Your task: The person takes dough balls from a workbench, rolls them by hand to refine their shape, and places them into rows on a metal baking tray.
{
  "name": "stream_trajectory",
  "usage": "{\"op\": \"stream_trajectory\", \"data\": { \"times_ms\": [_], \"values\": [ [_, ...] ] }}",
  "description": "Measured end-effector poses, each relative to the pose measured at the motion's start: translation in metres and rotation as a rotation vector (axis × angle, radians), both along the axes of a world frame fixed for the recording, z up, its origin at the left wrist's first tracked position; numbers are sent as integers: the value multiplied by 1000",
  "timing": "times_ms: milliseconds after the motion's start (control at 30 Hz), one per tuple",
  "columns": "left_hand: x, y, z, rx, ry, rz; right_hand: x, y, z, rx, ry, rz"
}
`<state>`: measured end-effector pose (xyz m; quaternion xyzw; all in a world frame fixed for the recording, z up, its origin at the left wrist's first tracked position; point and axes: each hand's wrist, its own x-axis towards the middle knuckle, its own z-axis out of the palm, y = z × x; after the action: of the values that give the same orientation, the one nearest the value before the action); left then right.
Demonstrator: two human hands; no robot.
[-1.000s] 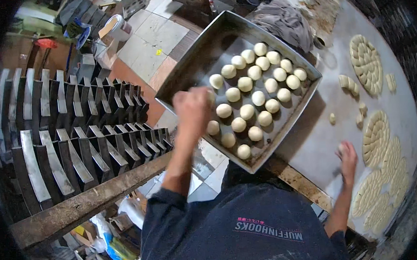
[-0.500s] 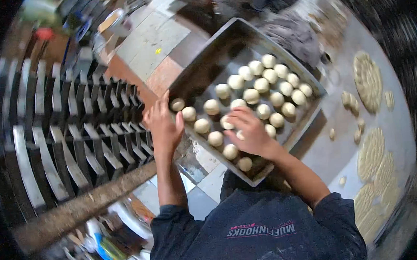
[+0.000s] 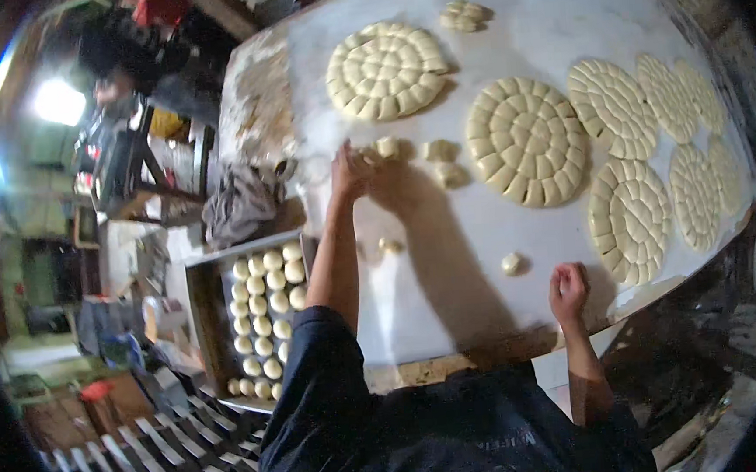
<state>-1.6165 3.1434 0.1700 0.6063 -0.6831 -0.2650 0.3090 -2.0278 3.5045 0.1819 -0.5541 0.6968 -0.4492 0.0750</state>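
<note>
My left hand [image 3: 351, 169] reaches across the white floured table [image 3: 452, 292] and rests fingers-down beside a few loose dough pieces [image 3: 429, 153]. The back of the hand hides whether it grips one. My right hand [image 3: 568, 288] lies near the table's front edge with its fingers curled and nothing visible in it. A small dough ball [image 3: 511, 263] sits just to its left, and another small piece [image 3: 387, 246] lies beside my left forearm.
Several round scored dough discs [image 3: 525, 138] cover the far and right parts of the table. A metal tray [image 3: 201, 318] of dough balls [image 3: 261, 314] stands left of the table, with a grey cloth [image 3: 240, 202] behind it. Rack slats [image 3: 148, 462] sit at lower left.
The view has swung from the tray over to the table. Both hands have left the tray. The left one is now at the loose dough pieces, the right one by the table's front edge.
</note>
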Motion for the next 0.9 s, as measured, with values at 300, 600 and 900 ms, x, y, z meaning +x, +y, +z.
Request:
{"op": "stream_trajectory", "data": {
  "times_ms": [300, 600, 900],
  "values": [
    [-142, 135, 27, 493, -126, 273, -40, 16, -19, 66, -31, -166],
    [-85, 348, 38, 770, 601, -159, 62, 4, 8, 283, -620, 403],
    [14, 452, 76, 548, 429, -128, 176, -7, 14, 185, -707, 335]
  ]
}}
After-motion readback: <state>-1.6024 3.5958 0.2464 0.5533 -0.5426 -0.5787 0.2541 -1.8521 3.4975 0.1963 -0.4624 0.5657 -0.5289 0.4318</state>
